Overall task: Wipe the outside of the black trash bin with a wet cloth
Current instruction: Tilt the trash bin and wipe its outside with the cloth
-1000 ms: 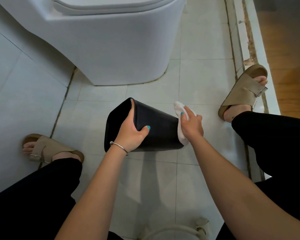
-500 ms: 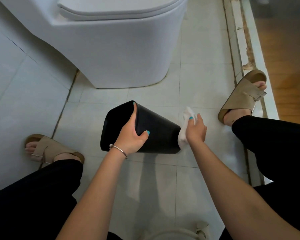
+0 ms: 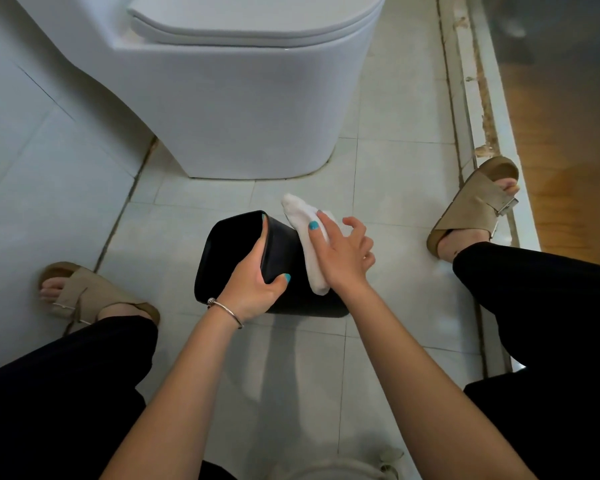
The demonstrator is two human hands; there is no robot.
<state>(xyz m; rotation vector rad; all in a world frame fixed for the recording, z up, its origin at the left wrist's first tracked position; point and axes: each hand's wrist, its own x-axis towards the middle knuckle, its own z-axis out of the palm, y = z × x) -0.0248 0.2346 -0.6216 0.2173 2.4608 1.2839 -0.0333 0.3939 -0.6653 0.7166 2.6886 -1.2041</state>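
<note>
Two hands engaged: left hand (image 3: pixel 253 285) gripped the rim of the black trash bin (image 3: pixel 284 258), tipped on the floor tiles (image 3: pixel 291 375); right hand (image 3: pixel 343 258) pressed the white cloth (image 3: pixel 307 237) flat-fingered against its side. Risk: bin could roll under pressure or cloth slide free.

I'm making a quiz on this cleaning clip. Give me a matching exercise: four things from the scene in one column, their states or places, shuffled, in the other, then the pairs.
Column A
1. black trash bin
2. white cloth
3. left hand
4. toilet

Column B
a. grips the bin's rim, fingers inside
b. stands on the tiles with its lid down
c. tipped on its side, opening turned to the left
d. pressed against the bin's outer wall under the right hand

Pairs: 1-c, 2-d, 3-a, 4-b
</note>
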